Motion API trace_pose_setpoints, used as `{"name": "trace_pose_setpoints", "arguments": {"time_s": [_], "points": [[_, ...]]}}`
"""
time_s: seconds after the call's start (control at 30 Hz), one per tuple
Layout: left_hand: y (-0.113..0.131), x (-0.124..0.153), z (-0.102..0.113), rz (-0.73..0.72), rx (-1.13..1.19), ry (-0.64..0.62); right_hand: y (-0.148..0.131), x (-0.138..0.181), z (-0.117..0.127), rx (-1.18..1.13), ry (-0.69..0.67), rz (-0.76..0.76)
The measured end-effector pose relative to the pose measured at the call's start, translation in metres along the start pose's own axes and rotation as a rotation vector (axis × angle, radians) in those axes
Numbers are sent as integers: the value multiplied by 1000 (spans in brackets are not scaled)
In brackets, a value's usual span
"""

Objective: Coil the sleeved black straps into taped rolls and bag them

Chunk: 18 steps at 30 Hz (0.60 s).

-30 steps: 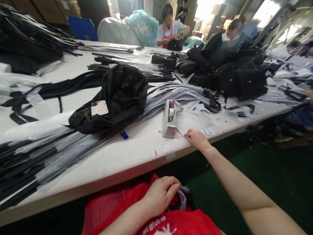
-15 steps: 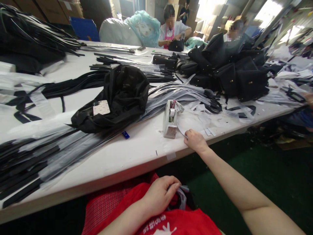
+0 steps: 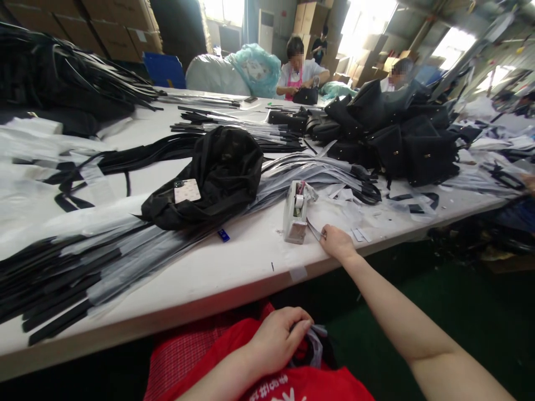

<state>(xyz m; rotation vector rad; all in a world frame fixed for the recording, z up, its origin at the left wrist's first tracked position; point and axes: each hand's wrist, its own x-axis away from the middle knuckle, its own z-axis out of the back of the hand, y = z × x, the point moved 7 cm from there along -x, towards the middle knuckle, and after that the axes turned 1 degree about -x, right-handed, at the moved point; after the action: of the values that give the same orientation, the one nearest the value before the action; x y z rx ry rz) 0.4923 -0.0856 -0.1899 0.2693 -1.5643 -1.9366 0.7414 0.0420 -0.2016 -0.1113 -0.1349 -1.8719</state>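
Tape dispenser stands near the bench front edge, at 5 o'clock from the black bag. Right hand rests on the bench at the dispenser's 4 o'clock, fingers curled narrow, seemingly pinching the tape strip drawn from it; the grip is partly hidden. Left hand is in the lap at 6 o'clock, closed around a plastic-wrapped black piece.

Daylight floods in from windows at the far upper right, blown out to white glare. The white table is bright and evenly lit, with deep shadow beneath it. The left hand sits in dimmer light, yet sharp. Black bags lose detail. Edges bend and smear; the background is soft.
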Motion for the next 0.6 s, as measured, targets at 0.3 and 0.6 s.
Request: {"name": "trace_pose_setpoints", "arguments": {"time_s": [0.3,0.6], "points": [[2,8,1,-30,-13,30,19,-16,4,-205,66,-283],[-2,5,-4,-45,-29,2,75,-10,15,-533,138,-413]]}}
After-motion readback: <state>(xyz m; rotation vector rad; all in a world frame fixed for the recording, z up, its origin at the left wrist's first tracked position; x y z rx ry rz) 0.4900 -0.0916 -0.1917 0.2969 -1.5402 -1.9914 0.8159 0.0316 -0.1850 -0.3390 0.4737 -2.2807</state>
